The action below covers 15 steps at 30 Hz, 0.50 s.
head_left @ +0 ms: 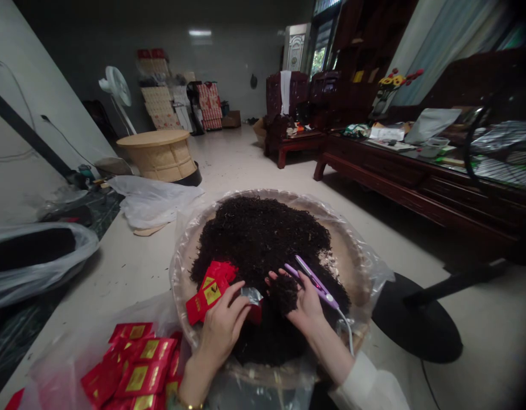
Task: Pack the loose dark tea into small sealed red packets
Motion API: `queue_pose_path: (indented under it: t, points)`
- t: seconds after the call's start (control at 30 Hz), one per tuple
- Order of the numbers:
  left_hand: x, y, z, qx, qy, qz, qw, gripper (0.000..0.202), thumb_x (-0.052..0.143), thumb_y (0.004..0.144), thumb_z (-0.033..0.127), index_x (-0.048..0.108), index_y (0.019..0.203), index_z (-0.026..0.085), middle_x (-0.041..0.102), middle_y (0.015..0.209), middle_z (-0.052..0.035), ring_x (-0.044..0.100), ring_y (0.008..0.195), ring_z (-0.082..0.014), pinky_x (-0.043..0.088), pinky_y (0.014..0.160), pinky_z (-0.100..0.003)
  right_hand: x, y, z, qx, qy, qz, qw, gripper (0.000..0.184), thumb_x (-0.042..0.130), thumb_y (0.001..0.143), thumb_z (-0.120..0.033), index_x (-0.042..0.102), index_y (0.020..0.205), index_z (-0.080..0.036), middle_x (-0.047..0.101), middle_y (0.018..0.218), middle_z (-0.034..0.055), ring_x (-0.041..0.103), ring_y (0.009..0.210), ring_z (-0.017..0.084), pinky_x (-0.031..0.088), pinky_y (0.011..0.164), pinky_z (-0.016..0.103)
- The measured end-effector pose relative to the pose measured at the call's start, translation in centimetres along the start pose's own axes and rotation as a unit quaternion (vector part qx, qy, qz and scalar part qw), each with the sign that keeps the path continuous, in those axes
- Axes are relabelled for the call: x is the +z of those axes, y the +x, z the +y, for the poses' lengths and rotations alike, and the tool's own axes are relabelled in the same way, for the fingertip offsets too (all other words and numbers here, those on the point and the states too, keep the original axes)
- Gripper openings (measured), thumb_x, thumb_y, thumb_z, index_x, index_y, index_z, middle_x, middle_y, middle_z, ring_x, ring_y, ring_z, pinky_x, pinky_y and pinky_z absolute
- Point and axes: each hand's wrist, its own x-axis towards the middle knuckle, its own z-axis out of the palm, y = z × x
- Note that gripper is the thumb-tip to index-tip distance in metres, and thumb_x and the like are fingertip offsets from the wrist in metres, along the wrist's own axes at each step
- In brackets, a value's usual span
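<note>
A heap of dark, shredded tea leaves (263, 233) fills much of a round, plastic-lined basket (357, 242) before me. My left hand (224, 313) pinches a small red packet (255, 313) at its silvery, opened end. Palm up and cupped, my right hand (308, 304) holds a clump of loose tea leaves (283, 294) beside that packet. Against the right hand's thumb side, a purple hair straightener (327, 296) with a white cord rests over the heap, its jaws apart. Several flat red packets (212, 292) with gold labels lie on the leaves left of my left hand.
More red packets (139, 370) sit in clear plastic at lower left. A plastic bag of dark material (32, 247) is at far left. A black round stand base (416, 322) stands right of the basket. Beyond are a round wooden stool (154, 139) and a long dark table (386, 171).
</note>
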Motion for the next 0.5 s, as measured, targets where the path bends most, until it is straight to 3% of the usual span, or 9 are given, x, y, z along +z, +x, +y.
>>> queue_pose_path:
  t: [0.1,0.2,0.37,0.43,0.5]
  points:
    - [0.3,0.0,0.6,0.007,0.029,0.039,0.999,0.018,0.044,0.095,0.020,0.062,0.091,0.020,0.061,0.123,-0.0121,0.064,0.103,-0.0229,0.058,0.082,-0.037,-0.2,0.4,0.4,-0.058,-0.037,0.022,0.997,0.030,0.057,0.082,-0.048,0.070,0.080,-0.020,0.076,0.089,0.0088,0.069,0.097,0.030,0.053,0.086,0.049]
    - [0.4,-0.1,0.9,0.030,0.059,0.074,0.995,0.018,0.046,0.093,0.016,0.064,0.093,0.020,0.062,0.120,-0.0120,0.057,0.106,-0.0254,0.056,0.084,-0.040,-0.9,0.8,1.1,-0.127,-0.122,0.018,0.984,0.025,0.067,0.076,-0.043,0.069,0.087,-0.020,0.075,0.092,0.0059,0.071,0.090,0.026,0.053,0.089,0.044]
    - [0.0,-0.2,0.6,0.100,0.060,0.057,0.992,0.020,0.049,0.091,0.012,0.065,0.100,0.020,0.069,0.102,-0.0080,0.055,0.091,-0.0229,0.055,0.078,-0.036,-1.4,1.2,2.1,-0.251,-0.363,0.002,0.898,0.033,0.066,0.078,-0.050,0.068,0.090,-0.019,0.071,0.088,0.0067,0.068,0.085,0.025,0.053,0.083,0.043]
    - [-0.3,0.1,0.5,0.112,0.051,0.034,0.992,0.020,0.048,0.091,0.012,0.066,0.099,0.019,0.070,0.101,-0.0077,0.055,0.091,-0.0230,0.055,0.079,-0.037,-1.4,1.0,2.2,-0.268,-0.389,-0.014,0.881,0.031,0.071,0.073,-0.049,0.070,0.084,-0.021,0.070,0.091,0.0073,0.064,0.094,0.027,0.049,0.092,0.046]
    - [-0.8,0.4,0.4,0.116,0.045,0.015,0.992,0.019,0.048,0.091,0.013,0.066,0.097,0.019,0.070,0.103,-0.0081,0.055,0.098,-0.0250,0.055,0.082,-0.040,-1.7,0.9,2.0,-0.301,-0.465,-0.045,0.831,0.029,0.071,0.074,-0.048,0.072,0.086,-0.022,0.068,0.102,0.0093,0.060,0.105,0.029,0.042,0.101,0.048]
